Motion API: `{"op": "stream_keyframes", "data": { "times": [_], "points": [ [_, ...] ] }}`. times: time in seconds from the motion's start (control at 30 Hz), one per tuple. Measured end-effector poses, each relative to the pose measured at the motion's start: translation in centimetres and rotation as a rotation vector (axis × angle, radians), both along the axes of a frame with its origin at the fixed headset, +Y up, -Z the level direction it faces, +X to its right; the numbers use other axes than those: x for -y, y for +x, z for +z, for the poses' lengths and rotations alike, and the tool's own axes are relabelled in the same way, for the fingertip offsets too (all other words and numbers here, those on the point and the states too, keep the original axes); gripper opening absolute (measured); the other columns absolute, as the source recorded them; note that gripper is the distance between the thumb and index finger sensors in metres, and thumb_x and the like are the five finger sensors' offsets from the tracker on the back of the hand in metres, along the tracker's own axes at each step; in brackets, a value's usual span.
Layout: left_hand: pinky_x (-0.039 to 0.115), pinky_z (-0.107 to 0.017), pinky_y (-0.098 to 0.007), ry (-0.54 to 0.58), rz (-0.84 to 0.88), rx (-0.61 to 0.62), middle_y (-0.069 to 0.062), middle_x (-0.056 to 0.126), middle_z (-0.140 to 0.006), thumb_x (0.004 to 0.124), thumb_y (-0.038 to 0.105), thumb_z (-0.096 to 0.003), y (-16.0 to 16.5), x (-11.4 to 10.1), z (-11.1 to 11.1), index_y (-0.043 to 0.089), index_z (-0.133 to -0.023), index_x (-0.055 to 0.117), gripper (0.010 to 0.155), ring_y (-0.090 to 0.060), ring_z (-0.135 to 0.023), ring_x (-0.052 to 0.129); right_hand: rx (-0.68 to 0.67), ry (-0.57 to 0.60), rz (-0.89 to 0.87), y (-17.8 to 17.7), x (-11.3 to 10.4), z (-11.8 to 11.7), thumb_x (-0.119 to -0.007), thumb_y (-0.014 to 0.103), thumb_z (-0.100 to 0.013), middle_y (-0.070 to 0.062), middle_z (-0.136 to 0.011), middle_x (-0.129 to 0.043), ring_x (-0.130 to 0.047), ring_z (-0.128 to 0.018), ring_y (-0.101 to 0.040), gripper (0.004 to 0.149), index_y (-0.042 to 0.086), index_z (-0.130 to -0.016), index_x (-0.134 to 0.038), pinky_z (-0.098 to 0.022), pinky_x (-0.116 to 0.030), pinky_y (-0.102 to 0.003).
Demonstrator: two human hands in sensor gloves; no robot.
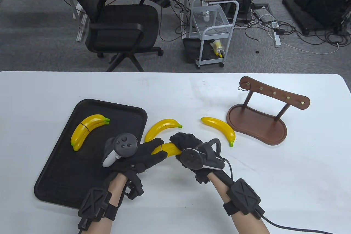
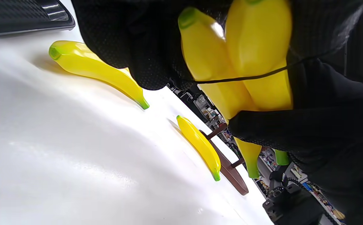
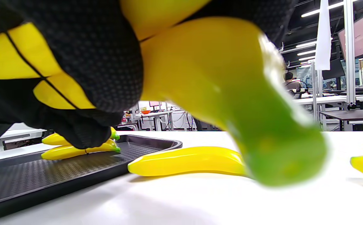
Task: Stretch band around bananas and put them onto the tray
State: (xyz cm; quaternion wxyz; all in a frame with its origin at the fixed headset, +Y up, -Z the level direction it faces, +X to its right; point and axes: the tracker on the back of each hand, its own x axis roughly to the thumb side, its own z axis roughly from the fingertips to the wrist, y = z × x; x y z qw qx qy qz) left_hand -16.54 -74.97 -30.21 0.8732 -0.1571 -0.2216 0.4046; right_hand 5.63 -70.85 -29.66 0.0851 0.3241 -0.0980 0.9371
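Both hands meet just off the black tray's [image 1: 54,168] right edge, the left hand [image 1: 142,157] and right hand [image 1: 186,142] gripping two glossy yellow bananas [image 2: 244,62] side by side, green-tipped, a thin black band [image 2: 231,78] stretched across them, above the white table [image 1: 274,176].

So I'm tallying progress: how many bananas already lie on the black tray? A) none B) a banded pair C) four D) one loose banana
B: a banded pair lies on the black tray, a thin dark band crossing both bananas, while two single bananas lie on the table off the tray.
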Motion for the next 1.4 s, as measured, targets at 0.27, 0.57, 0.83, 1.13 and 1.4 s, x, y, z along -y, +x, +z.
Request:
{"op": "stream_keyframes", "data": {
  "times": [0.27, 0.57, 0.83, 1.13, 1.4],
  "points": [
    [0.064, -0.076, -0.059, 0.032, 0.008, -0.065, -0.015, 0.079, -0.109, 0.073, 0.066, -0.0545, -0.4, 0.0, 0.0, 0.008, -0.112, 0.057, 0.083, -0.039, -0.097, 0.084, -0.009, -0.012, -0.038, 0.0, 0.1, 0.0, -0.092, 0.032, -0.045, -0.015, -0.101, -0.074, -0.086, -0.082, -0.036, 0.068, 0.012, -0.102, -0.061, -0.057, -0.083, -0.046],
    [0.062, -0.078, -0.058, 0.037, 0.02, -0.084, -0.014, 0.076, -0.111, 0.075, 0.064, -0.0545, -0.7, -0.2, 0.0, 0.011, -0.113, 0.055, 0.082, -0.039, -0.099, 0.081, -0.031, -0.114, -0.133, 0.9, 0.1, -0.5, -0.086, 0.041, -0.048, -0.014, -0.106, -0.069, -0.082, -0.088, -0.038, 0.07, 0.014, -0.106, -0.057, -0.059, -0.079, -0.05],
    [0.059, -0.08, -0.056, 0.098, -0.035, -0.085, -0.011, 0.072, -0.115, 0.076, 0.063, -0.0536, -0.2, -0.9, 0.3, 0.014, -0.114, 0.052, 0.082, -0.037, -0.103, 0.077, -0.035, -0.3, -0.312, 2.9, 0.0, -1.9, -0.071, 0.06, -0.051, -0.017, -0.109, -0.066, -0.079, -0.089, -0.044, 0.078, 0.013, -0.11, -0.052, -0.059, -0.076, -0.055],
    [0.057, -0.083, -0.053, 0.152, -0.02, -0.084, -0.007, 0.068, -0.117, 0.077, 0.063, -0.0524, 0.0, -1.6, 0.6, 0.018, -0.114, 0.049, 0.082, -0.034, -0.107, 0.073, -0.091, -0.609, -0.519, 5.0, 2.4, -3.6, -0.066, 0.069, -0.049, -0.022, -0.114, -0.056, -0.071, -0.093, -0.054, 0.093, 0.009, -0.115, -0.041, -0.06, -0.072, -0.062],
    [0.057, -0.083, -0.053, 0.143, -0.034, -0.075, -0.006, 0.067, -0.118, 0.076, 0.063, -0.053, 0.4, -1.4, 0.7, 0.02, -0.115, 0.048, 0.08, -0.034, -0.107, 0.072, -0.075, -0.536, -0.529, 4.9, 2.3, -3.6, -0.071, 0.067, -0.048, -0.019, -0.104, -0.072, -0.087, -0.078, -0.042, 0.087, 0.008, -0.109, -0.056, -0.052, -0.079, -0.055]
  ]
}}
